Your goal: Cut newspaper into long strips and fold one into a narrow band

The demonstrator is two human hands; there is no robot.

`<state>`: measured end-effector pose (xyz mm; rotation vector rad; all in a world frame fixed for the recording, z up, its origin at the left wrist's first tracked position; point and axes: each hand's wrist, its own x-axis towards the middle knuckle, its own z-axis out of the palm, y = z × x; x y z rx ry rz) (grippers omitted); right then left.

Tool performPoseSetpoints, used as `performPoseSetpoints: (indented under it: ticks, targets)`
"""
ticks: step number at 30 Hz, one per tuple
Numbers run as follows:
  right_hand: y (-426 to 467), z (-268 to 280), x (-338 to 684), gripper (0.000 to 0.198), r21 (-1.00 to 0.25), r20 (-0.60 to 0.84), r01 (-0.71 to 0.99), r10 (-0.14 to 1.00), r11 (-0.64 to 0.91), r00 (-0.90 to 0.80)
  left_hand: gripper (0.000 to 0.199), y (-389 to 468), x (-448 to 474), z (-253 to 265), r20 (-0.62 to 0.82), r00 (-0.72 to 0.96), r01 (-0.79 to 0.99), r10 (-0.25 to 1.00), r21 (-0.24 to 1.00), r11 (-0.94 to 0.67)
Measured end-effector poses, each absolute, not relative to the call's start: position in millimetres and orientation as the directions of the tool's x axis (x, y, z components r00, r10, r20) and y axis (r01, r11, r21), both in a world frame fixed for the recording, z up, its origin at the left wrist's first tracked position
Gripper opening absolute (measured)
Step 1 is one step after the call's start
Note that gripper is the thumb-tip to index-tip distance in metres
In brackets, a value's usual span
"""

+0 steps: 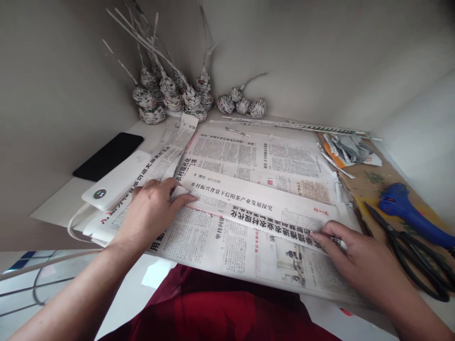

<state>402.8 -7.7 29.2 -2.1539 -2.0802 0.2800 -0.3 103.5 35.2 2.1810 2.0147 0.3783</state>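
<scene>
A long newspaper strip (231, 194), folded over lengthwise along its near side, lies across larger newspaper sheets (231, 251) on the table. At the strip's left end, my left hand (152, 208) pinches the paper between thumb and fingers. My right hand (344, 246) grips the strip's right end with thumb and forefinger. To the left of my left hand rests a white power bank (113, 180) with a lit round display and a cable. Black-handled scissors (405, 246) lie just right of my right hand.
Several woven paper gourds (170, 92) with long stems stand at the back wall, and small woven balls (243, 106) sit beside them. Thin paper sticks (291, 125) lie along the back. A black phone (108, 156) is at left; a blue-handled tool (412, 215) rests on cardboard at right.
</scene>
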Motion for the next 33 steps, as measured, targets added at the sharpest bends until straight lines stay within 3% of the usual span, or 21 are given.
performPoseSetpoints:
  ticks: [7, 13, 21, 33]
  targets:
    - [-6.4, 33.1, 399.9, 0.05, -0.258, -0.085, 0.963, 0.995, -0.075, 0.055, 0.046, 102.2, 1.7, 36.1, 0.09, 0.066, 0.956, 0.994, 0.281, -0.088]
    - [-7.1, 32.4, 399.2, 0.048, -0.256, -0.036, 0.965, 0.999, -0.049, 0.041, 0.046, 102.3, 2.1, 35.3, 0.083, 0.062, 0.954, 0.995, 0.287, -0.083]
    - [-6.8, 31.3, 401.0, 0.051, -0.258, -0.041, 0.965, 0.998, -0.053, 0.044, 0.043, 102.3, -0.6, 37.6, 0.033, -0.004, 0.915, 0.999, 0.403, -0.009]
    - [-7.8, 31.7, 400.0, 0.055, -0.249, -0.037, 0.966, 0.998, -0.062, 0.054, 0.046, 103.8, -2.2, 33.5, 0.084, 0.054, 0.925, 0.995, 0.37, -0.081]
